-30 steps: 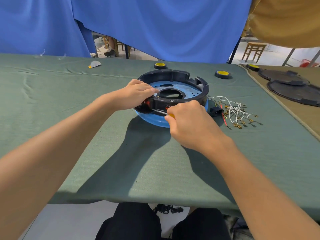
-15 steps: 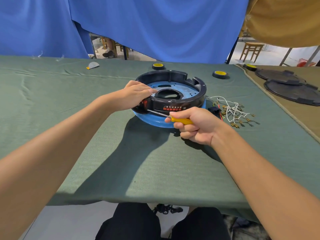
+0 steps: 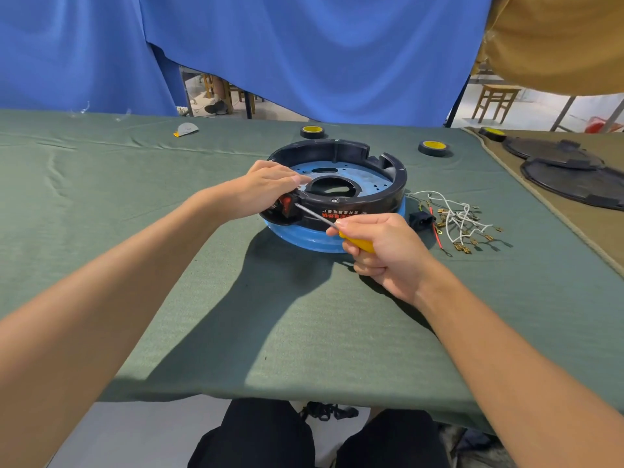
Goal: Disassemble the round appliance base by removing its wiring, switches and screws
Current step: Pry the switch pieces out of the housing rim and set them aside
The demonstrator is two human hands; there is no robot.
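- Head view: the round appliance base [image 3: 388,194], a black ring on a blue underside, sits on the green-clothed table [image 3: 169,265], at its middle and toward the far side.
- The left hand [image 3: 266,187] lies over the base's near-left rim, fingers curled together and gripping it, thumb stretched toward the centre opening.
- Just below that hand a red switch [image 3: 287,206] shows in the rim wall.
- The right hand [image 3: 381,251] is closed round the yellow handle of a screwdriver [image 3: 358,243]. The thumb lies along the top and the other fingers are folded under.
- The metal shaft slants up and left across the base's near wall, and its tip is at the switch.
- Whether the tip is seated in anything is too small to tell. The left fingertips are hidden behind the rim.
- Red lettering on the near wall is too blurred to read.
- Right of the base lie loose white wires [image 3: 456,221] with brass terminals, touching a small black connector [image 3: 420,220].
- Two rolls of tape, one [image 3: 312,131] and another [image 3: 433,147], sit beyond the base.
- Black lids [image 3: 570,177] at the far right are cut off by the frame edge.
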